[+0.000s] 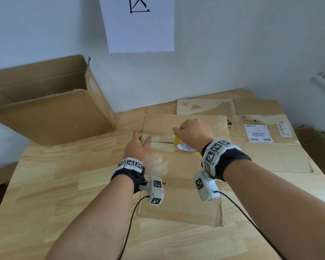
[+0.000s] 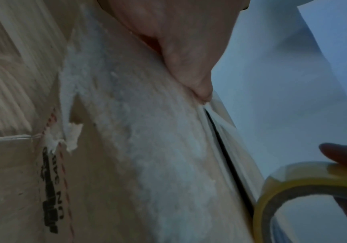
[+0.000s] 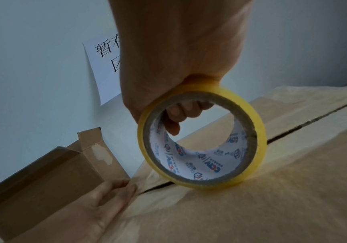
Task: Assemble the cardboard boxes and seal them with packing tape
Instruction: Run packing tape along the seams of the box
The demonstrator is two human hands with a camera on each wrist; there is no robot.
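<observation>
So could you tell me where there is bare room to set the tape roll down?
Bare tabletop lies left of the closed box, in front of the open carton. Right of it, flattened cardboard crowds the surface.

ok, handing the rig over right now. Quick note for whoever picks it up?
Left hand: open, fingers flat at the left end of the box seam, pressing there.
Right hand: grips the yellow tape roll, which stands on edge on the seam near that left end.
Done: the flaps of the box in front are closed and meet at the seam.
Left: the seam to the right of the roll shows open and bare, so run the tape across it. The open box at far left and the flat cardboard at right are not assembled.
</observation>
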